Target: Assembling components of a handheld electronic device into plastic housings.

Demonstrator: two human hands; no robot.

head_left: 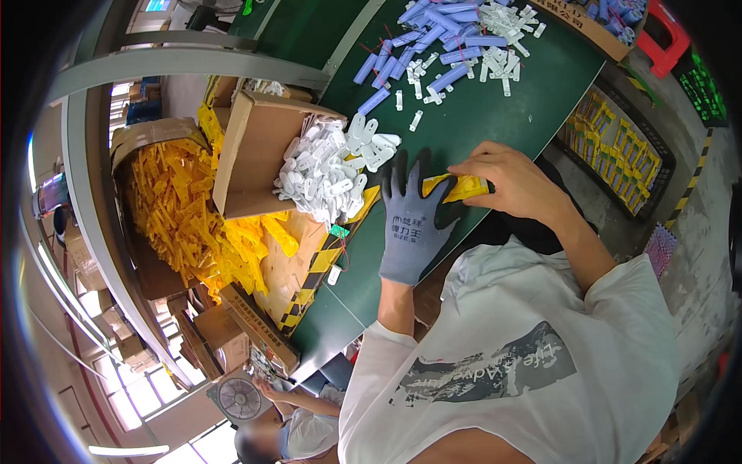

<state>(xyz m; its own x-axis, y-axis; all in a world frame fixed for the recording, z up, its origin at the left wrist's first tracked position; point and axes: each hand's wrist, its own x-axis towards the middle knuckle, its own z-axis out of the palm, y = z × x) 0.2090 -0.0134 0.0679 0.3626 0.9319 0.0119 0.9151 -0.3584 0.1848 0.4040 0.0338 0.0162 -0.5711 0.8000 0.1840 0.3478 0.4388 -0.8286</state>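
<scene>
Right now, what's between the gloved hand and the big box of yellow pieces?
In the head view, a tipped cardboard box spilling white plastic pieces lies between the gloved left hand and the box of yellow pieces.

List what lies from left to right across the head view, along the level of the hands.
Yellow plastic parts → cardboard box → white plastic pieces → gloved left hand → yellow piece held between the hands → bare right hand → black crate of yellow items.
</scene>
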